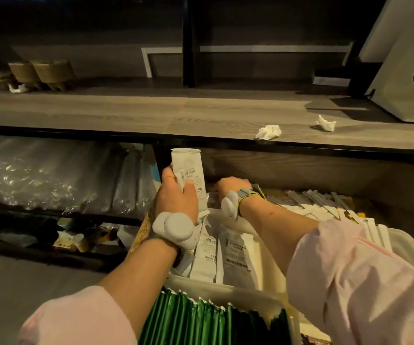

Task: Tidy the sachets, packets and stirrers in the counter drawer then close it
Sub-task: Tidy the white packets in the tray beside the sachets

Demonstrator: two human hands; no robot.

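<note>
My left hand grips a white printed packet and holds it upright above the open counter drawer. More white packets lie side by side in a clear plastic bin below it. My right hand reaches down into the back of that bin; its fingers are hidden, so what they hold cannot be made out. Thin wrapped stirrers lie piled in the drawer to the right. Green sachets stand in a row in a nearer bin.
The wooden countertop runs above the drawer, with crumpled tissues near its edge and a white machine at the far right. Woven baskets sit at the back left. Clear plastic-wrapped stock fills the shelf on the left.
</note>
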